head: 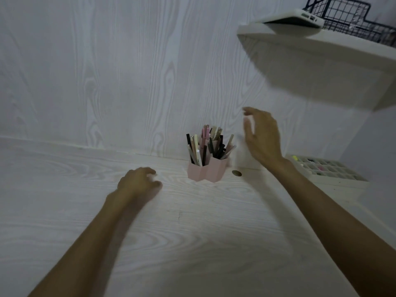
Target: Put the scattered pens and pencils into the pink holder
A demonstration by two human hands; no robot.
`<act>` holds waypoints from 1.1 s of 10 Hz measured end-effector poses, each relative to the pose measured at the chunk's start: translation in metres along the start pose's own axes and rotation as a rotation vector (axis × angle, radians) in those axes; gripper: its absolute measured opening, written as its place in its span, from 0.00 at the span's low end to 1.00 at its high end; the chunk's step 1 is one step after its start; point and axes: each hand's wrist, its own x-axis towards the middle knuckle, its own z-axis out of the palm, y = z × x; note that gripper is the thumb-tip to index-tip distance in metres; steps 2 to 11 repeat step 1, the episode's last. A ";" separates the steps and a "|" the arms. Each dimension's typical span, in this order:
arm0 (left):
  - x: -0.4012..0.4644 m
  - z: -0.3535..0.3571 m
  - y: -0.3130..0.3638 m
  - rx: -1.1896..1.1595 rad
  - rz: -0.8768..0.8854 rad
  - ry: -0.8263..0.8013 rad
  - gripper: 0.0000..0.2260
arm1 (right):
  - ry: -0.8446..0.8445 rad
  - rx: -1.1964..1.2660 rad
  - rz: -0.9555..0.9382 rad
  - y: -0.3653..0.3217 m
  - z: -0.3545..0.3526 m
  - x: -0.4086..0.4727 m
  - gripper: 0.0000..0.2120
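- Pale wood-grain wall panels (107,71) rise behind a matching table (64,211).
- Against the wall stands the pink holder (205,171), packed with pens and pencils (209,144) standing upright or leaning.
- Right hand (262,136) hangs in the air just right of the pens, fingers loosely spread, holding nothing.
- Left hand (138,183) is low over the table, left of the holder, fingers loosely curled and empty; the picture is blurred here.
- A coin (236,173) lies just right of the holder.
- Further right sits a white divided tray (327,170).
- Up on a shelf (321,61) are a phone (297,19) and a wire basket (351,13).
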 end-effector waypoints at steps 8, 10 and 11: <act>0.019 -0.017 0.023 -0.124 0.015 -0.066 0.25 | 0.021 0.083 0.415 0.036 -0.009 -0.016 0.13; 0.019 -0.017 0.023 -0.124 0.015 -0.066 0.25 | 0.021 0.083 0.415 0.036 -0.009 -0.016 0.13; 0.019 -0.017 0.023 -0.124 0.015 -0.066 0.25 | 0.021 0.083 0.415 0.036 -0.009 -0.016 0.13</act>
